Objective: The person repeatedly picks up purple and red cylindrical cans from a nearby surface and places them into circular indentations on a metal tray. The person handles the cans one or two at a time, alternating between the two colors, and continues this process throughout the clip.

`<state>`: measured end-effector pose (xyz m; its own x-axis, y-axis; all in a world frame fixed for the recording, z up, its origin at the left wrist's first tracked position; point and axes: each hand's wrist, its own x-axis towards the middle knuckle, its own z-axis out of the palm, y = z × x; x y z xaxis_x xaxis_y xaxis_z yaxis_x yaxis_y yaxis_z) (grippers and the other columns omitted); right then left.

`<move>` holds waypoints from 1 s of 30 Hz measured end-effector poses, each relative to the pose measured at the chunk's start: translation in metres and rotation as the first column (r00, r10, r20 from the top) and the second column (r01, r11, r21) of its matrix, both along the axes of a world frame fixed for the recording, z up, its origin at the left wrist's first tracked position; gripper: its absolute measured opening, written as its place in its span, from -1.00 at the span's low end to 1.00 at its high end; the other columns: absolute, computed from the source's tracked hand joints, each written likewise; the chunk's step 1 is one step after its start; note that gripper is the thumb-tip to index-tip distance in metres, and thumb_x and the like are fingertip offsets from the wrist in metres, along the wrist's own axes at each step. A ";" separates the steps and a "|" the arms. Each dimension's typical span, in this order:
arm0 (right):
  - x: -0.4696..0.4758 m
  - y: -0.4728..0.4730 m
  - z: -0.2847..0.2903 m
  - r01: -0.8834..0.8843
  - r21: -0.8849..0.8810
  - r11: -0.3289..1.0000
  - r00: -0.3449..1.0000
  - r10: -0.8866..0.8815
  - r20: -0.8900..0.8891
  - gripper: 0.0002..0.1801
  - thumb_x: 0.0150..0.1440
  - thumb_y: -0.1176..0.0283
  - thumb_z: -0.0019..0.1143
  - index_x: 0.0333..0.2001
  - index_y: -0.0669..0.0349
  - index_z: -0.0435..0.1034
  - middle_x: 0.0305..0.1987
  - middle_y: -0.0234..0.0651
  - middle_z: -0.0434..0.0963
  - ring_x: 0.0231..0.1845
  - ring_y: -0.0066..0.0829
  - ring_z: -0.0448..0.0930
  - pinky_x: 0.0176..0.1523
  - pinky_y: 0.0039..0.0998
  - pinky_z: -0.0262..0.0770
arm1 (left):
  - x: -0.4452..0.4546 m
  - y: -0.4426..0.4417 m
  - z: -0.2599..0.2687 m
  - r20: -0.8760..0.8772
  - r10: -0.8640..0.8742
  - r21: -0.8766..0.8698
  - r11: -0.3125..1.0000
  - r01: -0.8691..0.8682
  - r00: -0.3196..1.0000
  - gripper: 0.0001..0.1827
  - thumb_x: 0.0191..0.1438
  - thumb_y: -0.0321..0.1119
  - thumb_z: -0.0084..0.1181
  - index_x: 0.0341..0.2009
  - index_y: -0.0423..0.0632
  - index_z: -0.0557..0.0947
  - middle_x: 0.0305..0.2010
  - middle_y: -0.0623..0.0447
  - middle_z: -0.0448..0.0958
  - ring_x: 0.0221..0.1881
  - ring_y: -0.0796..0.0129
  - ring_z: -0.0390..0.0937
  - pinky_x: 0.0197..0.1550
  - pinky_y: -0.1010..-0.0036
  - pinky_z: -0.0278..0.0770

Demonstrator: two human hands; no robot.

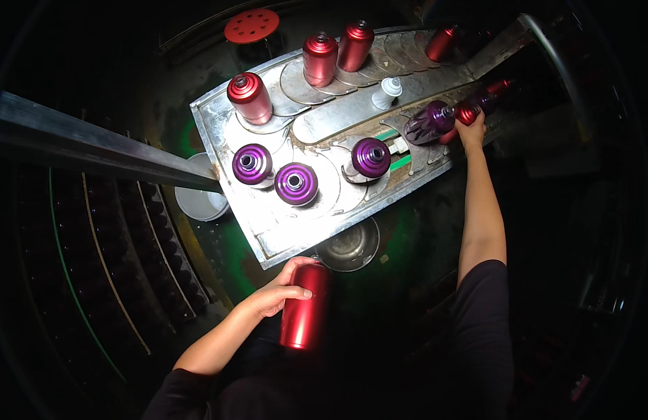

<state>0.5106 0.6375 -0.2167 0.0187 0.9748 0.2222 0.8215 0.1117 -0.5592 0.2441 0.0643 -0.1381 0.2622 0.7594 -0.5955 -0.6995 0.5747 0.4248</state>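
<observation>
My left hand (282,291) grips a shiny red bottle (304,310) by its shoulder, its base pointing down towards me, in front of the metal conveyor's near corner. At the right, my right hand (473,128) is closed round the neck end of another red bottle (465,112) on the slat chain. Beside it stands a purple bottle (431,123) with a petal-like pattern below. Three more purple-topped bottles, one of them (371,157) over a gap in the slats, stand on the brightly lit part of the conveyor (303,236). Several red bottles (250,98) stand along the far lane.
A white ribbed fitting (387,93) stands on the central metal strip. Beyond the conveyor is a red round stool (251,25). A metal beam (109,147) crosses the left, above a white bucket (200,202). A metal basin (350,247) lies below the near edge; dark racks fill the left.
</observation>
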 end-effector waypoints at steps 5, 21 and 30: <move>0.032 -0.022 0.017 0.004 0.056 0.998 0.967 0.010 -0.254 -0.05 -0.07 0.49 0.40 0.43 0.17 0.18 0.22 0.17 0.47 0.19 -0.11 0.58 0.23 -0.28 0.52 | 0.008 0.026 0.005 -0.037 -0.006 0.096 0.995 0.009 0.999 -0.22 0.08 -0.41 0.34 0.35 0.12 0.26 0.26 0.03 0.34 0.28 0.27 0.34 0.26 0.29 0.42; -0.087 -0.359 0.141 -0.674 0.095 0.733 0.714 0.679 -0.172 -0.56 0.05 0.43 0.39 0.05 0.19 0.53 -0.02 -0.19 0.53 -0.13 -0.21 0.62 -0.14 -0.33 0.60 | 0.025 0.030 0.088 -0.597 0.190 0.372 0.927 0.058 0.780 0.07 -0.16 -0.43 0.53 0.38 0.00 0.13 0.19 -0.08 0.47 0.19 0.25 0.47 0.28 0.27 0.40; -0.127 -0.348 0.101 -0.753 0.061 0.656 0.652 0.755 -0.074 -0.67 0.10 0.60 0.26 -0.02 0.20 0.48 -0.16 -0.12 0.48 -0.11 0.02 0.57 -0.02 -0.13 0.52 | 0.021 0.053 0.048 -0.826 0.521 0.537 0.843 0.020 0.215 -0.10 -0.33 -0.40 0.54 0.19 -0.09 0.42 0.14 -0.13 0.42 0.20 -0.02 0.44 0.27 0.20 0.42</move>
